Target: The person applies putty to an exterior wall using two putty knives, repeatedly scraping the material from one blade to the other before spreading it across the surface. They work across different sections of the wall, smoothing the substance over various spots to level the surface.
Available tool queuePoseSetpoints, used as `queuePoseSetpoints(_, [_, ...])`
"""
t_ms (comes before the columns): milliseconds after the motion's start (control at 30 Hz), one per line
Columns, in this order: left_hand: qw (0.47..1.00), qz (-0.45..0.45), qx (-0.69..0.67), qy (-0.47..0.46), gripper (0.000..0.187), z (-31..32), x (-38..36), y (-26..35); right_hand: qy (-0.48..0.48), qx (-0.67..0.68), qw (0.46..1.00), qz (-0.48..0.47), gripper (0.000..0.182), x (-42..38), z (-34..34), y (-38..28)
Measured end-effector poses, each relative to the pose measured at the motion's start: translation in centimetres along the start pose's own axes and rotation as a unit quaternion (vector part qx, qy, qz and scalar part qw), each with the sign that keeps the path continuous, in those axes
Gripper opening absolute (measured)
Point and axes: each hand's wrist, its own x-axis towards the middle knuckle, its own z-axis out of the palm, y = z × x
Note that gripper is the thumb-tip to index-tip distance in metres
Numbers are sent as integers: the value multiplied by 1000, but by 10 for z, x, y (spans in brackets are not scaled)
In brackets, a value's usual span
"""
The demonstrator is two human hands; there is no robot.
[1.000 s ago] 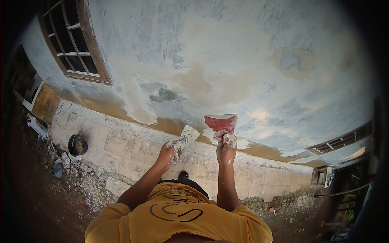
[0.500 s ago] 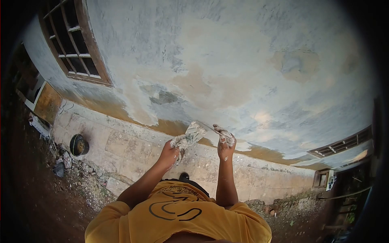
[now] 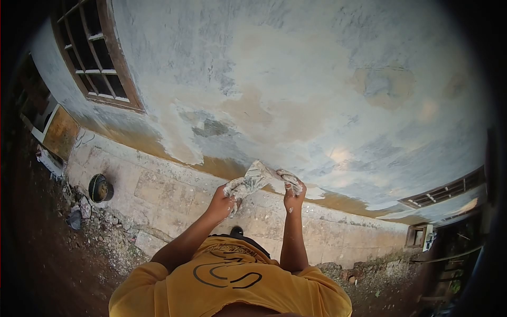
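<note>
Gripping a plaster-caked rag (image 3: 247, 184), the left hand (image 3: 222, 203) is wiping the scraper blade (image 3: 274, 177), fingers curled shut. At its 3 o'clock, the right hand (image 3: 292, 193) is clenching the handle. Edge-on steel risks slicing fingers.

outdoor house yard | patchy plastered wall (image 3: 296, 79) | wooden window (image 3: 95, 58) | rubble ground (image 3: 79, 248)

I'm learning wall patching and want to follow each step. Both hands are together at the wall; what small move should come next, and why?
Probably draw the scraper's blade across the putty-caked trowel in the left hand. The right hand holds the scraper edge-on against it, so the two tools already meet.
</note>
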Motion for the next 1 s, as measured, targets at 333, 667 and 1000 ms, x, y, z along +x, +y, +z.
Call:
queuePoseSetpoints(333, [1000,4,-5,-13,29,9,-2,12,-17,-36,999,-22,16,1,9,11])
queuePoseSetpoints(667, [995,46,-69,55,30,4,5,-12,122,375,913,102,31,1,-11,19])
queuePoseSetpoints(1000, [998,16,9,67,31,16,11,-2,4,434,877,205,42,-18,-7,-51])
